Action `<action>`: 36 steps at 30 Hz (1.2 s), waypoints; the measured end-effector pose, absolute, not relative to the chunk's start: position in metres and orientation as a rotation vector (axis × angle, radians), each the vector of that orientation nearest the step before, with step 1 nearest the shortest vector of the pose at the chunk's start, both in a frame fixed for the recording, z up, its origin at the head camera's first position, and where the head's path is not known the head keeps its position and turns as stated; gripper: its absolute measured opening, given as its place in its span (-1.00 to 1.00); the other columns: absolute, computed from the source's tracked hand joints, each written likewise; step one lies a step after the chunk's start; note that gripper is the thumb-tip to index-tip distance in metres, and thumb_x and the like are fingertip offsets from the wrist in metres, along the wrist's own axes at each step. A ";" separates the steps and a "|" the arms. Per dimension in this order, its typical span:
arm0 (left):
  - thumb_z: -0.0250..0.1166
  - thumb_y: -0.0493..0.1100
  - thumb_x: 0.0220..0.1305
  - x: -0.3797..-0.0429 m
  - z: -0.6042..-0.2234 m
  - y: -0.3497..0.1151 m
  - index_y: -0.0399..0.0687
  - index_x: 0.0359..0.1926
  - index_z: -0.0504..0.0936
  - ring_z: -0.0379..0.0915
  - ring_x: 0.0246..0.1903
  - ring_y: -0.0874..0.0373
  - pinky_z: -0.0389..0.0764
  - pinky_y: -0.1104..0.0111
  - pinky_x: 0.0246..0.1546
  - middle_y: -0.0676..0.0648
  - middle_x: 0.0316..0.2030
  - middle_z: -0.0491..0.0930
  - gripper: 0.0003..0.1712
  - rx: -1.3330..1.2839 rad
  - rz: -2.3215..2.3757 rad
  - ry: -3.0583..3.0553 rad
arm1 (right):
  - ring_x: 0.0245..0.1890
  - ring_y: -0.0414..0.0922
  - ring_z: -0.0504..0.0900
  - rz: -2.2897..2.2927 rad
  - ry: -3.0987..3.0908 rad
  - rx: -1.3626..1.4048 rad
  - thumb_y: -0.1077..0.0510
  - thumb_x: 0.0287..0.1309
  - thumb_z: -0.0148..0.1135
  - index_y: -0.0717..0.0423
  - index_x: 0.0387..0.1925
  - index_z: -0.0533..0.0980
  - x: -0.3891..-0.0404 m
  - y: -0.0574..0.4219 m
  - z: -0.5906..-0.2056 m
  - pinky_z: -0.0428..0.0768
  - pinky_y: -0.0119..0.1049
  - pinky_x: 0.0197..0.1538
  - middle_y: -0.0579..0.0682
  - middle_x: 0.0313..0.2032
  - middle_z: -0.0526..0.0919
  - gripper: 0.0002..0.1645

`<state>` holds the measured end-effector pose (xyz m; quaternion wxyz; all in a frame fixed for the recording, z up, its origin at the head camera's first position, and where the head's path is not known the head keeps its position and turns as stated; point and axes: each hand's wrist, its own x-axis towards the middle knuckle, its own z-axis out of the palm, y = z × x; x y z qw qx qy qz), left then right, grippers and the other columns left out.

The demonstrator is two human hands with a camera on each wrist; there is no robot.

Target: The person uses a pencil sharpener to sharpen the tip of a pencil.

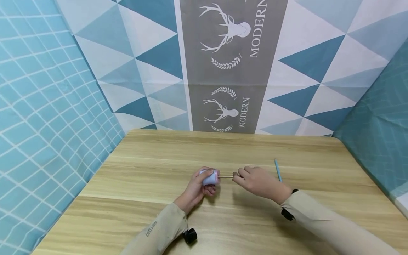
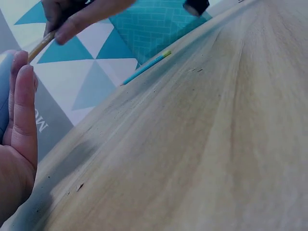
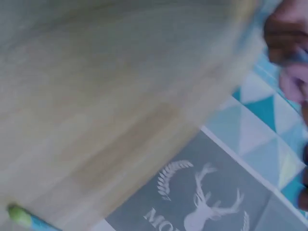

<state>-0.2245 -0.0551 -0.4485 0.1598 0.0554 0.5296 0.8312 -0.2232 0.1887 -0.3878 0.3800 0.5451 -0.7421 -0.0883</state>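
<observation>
My left hand (image 1: 194, 187) grips a light blue pencil sharpener (image 1: 209, 178) with a pink rim, above the table's middle. A thin gold-brown pencil (image 1: 226, 177) runs from the sharpener's pink end to my right hand (image 1: 255, 181), whose thumb and fingers pinch it. The pencil's far tip is hidden at the sharpener. In the left wrist view, the same pencil (image 2: 41, 46) slants up to the right fingers, and only a pale edge of the sharpener (image 2: 5, 91) shows. The right wrist view is blurred; the pink rim (image 3: 292, 82) is at its right edge.
A blue pencil (image 1: 278, 170) with a yellow-green end lies on the wooden table (image 1: 159, 156), beyond the right wrist. Small dark bits (image 2: 80, 186) are scattered on the tabletop. Patterned cloth (image 1: 153, 53) stands behind the table, with blue sheets (image 1: 41, 106) at the sides.
</observation>
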 end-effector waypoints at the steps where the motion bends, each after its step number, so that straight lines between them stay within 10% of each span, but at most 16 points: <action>1: 0.14 -0.14 0.36 -0.224 -0.448 -0.055 0.06 -0.26 0.59 0.51 -0.77 0.24 0.60 0.46 -0.76 -0.09 -0.55 0.59 -0.90 0.157 2.372 1.512 | -0.64 -0.17 0.40 -0.260 -1.821 1.370 0.24 0.61 -0.43 0.15 -0.28 0.46 -0.225 0.187 -0.391 0.41 -0.44 -0.66 -0.03 -0.52 0.45 -0.52; 9: 0.15 -0.14 0.37 -0.223 -0.448 -0.055 0.01 -0.27 0.57 0.50 -0.78 0.24 0.58 0.46 -0.79 -0.09 -0.55 0.61 -0.91 0.134 2.369 1.531 | -0.78 -0.29 0.27 -0.085 -1.842 1.382 0.11 0.61 -0.28 0.12 -0.44 0.42 -0.227 0.177 -0.399 0.25 -0.51 -0.76 -0.12 -0.71 0.37 -0.53; 16: 0.17 -0.16 0.35 -0.223 -0.449 -0.053 -0.01 -0.31 0.57 0.50 -0.79 0.22 0.57 0.47 -0.81 -0.10 -0.56 0.59 -0.91 0.111 2.391 1.545 | -0.69 -0.45 0.13 0.716 -2.559 1.429 0.21 0.32 0.26 0.00 -0.55 0.28 -0.227 0.173 -0.383 0.16 -0.56 -0.64 -0.29 -0.70 0.24 -0.61; 28: 0.19 -0.21 0.32 -0.221 -0.450 -0.048 0.05 -0.27 0.65 0.52 -0.78 0.18 0.59 0.41 -0.81 -0.15 -0.50 0.61 -0.89 0.181 2.445 1.523 | -0.80 -0.29 -0.05 2.268 -3.321 0.526 0.07 0.38 0.16 0.10 -0.51 0.37 -0.253 0.184 -0.367 -0.08 -0.47 -0.73 -0.17 -0.78 0.03 -0.66; 36: 0.23 -0.23 0.29 -0.221 -0.450 -0.055 0.09 -0.24 0.66 0.53 -0.77 0.14 0.61 0.35 -0.80 -0.17 -0.59 0.57 -0.88 0.269 2.423 1.588 | -0.79 -0.27 -0.03 2.302 -3.183 0.730 0.06 0.41 0.15 0.20 -0.45 0.33 -0.248 0.186 -0.378 -0.04 -0.44 -0.71 -0.16 -0.78 0.09 -0.63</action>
